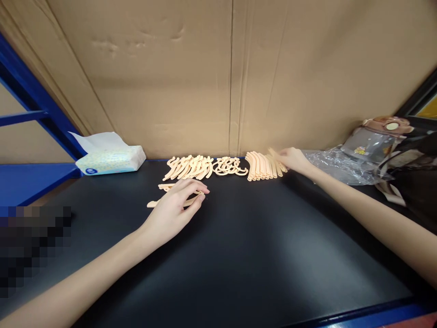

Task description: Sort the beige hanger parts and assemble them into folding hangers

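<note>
Along the back of the table (232, 255), by the wall (164, 95), I saw sticks (193, 167), hooks (243, 172), then bars (260, 166), left to right. Tissues (109, 160) sat left of them. Plastic (336, 167) lay right, a jug (367, 143) behind it. The left hand (174, 202) was before the sticks, the right hand (295, 159) beside the bars.

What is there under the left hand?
Pale pieces stick out past the left hand, over the black tabletop. The hand covers their middle parts, so their exact number cannot be told.

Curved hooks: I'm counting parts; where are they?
In the head view, the curved hooks lie centrally on the table, between the left strip pile and right strip row.
</note>
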Motion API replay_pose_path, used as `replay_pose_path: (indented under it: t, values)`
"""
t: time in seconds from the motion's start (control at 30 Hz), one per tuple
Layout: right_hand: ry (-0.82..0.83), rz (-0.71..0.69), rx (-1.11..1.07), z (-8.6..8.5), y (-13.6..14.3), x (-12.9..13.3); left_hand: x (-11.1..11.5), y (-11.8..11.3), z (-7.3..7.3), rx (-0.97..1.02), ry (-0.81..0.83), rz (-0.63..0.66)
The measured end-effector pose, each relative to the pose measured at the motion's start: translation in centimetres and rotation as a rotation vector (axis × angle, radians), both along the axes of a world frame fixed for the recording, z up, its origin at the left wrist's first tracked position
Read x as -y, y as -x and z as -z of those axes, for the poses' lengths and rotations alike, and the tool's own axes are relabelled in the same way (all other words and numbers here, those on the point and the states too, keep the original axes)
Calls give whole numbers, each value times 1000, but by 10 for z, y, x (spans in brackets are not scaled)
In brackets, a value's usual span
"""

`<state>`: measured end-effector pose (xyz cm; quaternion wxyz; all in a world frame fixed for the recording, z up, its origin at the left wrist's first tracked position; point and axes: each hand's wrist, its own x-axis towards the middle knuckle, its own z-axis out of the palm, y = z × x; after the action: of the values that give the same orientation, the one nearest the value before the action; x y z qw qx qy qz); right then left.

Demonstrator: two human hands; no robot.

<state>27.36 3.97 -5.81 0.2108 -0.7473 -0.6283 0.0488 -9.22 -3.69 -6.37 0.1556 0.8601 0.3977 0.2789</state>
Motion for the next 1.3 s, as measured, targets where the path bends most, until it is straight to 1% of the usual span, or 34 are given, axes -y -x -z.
replay_pose_path:
  t: [0.1, 0.27, 0.37, 0.53, 0.73, 0.9, 1.07, 1.13, 1.2, 1.3]
  values:
    - [-28, 23, -75, -6, 2, 2, -2, 4, -6, -13, -15, -41]
    - [-72, -4, -188, -12, 2, 1, -16, 19, -16, -112, -184, -90]
    - [-86, -36, -304, -14, 4, 1, -28, 30, -18, -149, -229, -137]
    - [-94, -109, -522, -16, 16, 3, -39, 37, -16, -136, -206, -210]
    - [-27, -247, -690, -17, 37, 11, -32, 30, -12, -144, -109, -173]
    - [43, -356, -730, -22, 59, 26, -28, 27, -9, -141, -120, -148]
    - [86, -444, -706, -25, 73, 37, -26, 25, -9, -99, -116, -143]
    - [92, -496, -633, -24, 78, 40, -22, 22, -10, -38, -100, -140]
    - [29, -604, -440, -21, 85, 46, -15, 17, -9, 41, -52, -127]
    - [-136, -769, -36, -14, 102, 63, -1, 4, -5, 93, 47, -81]
